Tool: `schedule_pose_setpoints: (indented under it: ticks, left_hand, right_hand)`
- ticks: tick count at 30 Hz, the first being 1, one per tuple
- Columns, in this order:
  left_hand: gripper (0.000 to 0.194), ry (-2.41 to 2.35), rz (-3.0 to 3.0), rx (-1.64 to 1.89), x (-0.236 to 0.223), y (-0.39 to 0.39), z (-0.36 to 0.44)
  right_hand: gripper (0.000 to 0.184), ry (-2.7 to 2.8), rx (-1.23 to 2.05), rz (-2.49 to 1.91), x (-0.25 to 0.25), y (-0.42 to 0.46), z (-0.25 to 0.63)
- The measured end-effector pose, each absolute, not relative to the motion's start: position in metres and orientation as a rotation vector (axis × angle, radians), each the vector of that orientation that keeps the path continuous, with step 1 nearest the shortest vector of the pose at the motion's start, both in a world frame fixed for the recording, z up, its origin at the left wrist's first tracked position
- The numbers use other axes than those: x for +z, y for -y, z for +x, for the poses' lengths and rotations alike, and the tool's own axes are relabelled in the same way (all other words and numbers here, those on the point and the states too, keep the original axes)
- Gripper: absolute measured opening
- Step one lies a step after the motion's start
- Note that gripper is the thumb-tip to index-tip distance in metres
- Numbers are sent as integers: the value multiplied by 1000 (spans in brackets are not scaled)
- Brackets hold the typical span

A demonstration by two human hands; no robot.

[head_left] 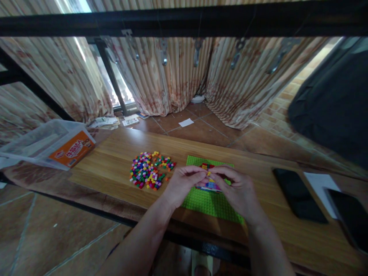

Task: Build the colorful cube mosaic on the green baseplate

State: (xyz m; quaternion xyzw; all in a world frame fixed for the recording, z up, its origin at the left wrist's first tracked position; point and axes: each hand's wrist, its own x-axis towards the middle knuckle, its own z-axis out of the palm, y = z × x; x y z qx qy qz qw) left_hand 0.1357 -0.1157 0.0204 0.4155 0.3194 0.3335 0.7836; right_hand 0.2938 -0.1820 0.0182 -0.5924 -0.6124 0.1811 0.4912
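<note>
My left hand (185, 180) and my right hand (237, 188) meet above the green studded baseplate (212, 207). Thumb and forefinger are pinched on each side, with small yellow toy bricks (209, 174) showing between the fingertips. How many bricks each hand grips is too small to make out. Beneath the fingers, a patch of joined bricks (211, 186) in purple, blue and pink sits on the baseplate, and red bricks (207, 166) show just behind. The hands hide part of this build. To the left lies a loose pile of multicoloured bricks (143, 168) on the wooden table.
A clear plastic bin (61, 134) with an orange label stands at the table's left end. On the right lie a black phone (297, 195), a white paper (320, 188) and another dark device (349, 214). A black bar (184, 21) crosses overhead, with curtains (184, 76) behind.
</note>
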Motion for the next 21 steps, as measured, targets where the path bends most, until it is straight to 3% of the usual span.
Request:
schedule_pose_setpoints:
  ticks: [9, 21]
  left_hand:
    - [11, -958, 1087, 843, 10, 107, 137]
    - [16, -992, 1376, 802, -4, 106, 137]
  right_hand:
    - [17, 1224, 290, -1654, 3, 191, 338]
    - [21, 1422, 235, -1702, -10, 178, 324]
